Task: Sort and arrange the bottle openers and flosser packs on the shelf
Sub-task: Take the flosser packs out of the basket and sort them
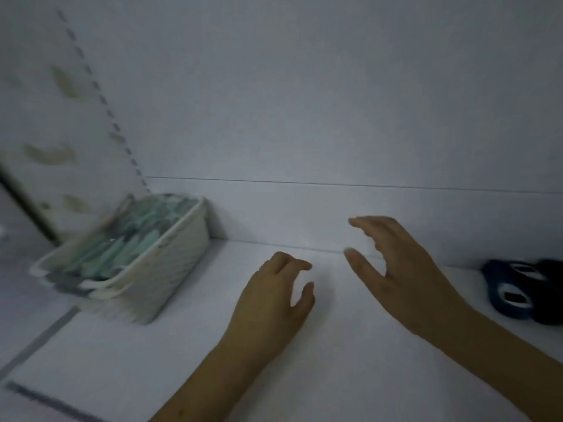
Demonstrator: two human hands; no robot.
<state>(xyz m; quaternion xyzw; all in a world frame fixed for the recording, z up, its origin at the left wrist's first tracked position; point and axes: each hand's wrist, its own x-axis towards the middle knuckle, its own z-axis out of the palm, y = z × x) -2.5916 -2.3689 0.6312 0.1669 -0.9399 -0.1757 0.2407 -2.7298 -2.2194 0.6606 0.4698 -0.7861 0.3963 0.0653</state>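
A white woven basket (170,263) stands at the back left of the white shelf (335,345), filled with several pale green flosser packs (128,239). At the far right edge lie dark blue bottle openers (518,290), partly cut off by the frame. My left hand (274,300) hovers over the middle of the shelf with fingers loosely curled, holding nothing. My right hand (396,269) is beside it, fingers spread and relaxed, also holding nothing. Both hands are apart from the basket and the openers. The view is blurred.
The shelf's back wall (335,117) rises just behind the hands. A slotted upright strip (100,95) runs up the left corner. A grey line marks the shelf's left edge (45,339).
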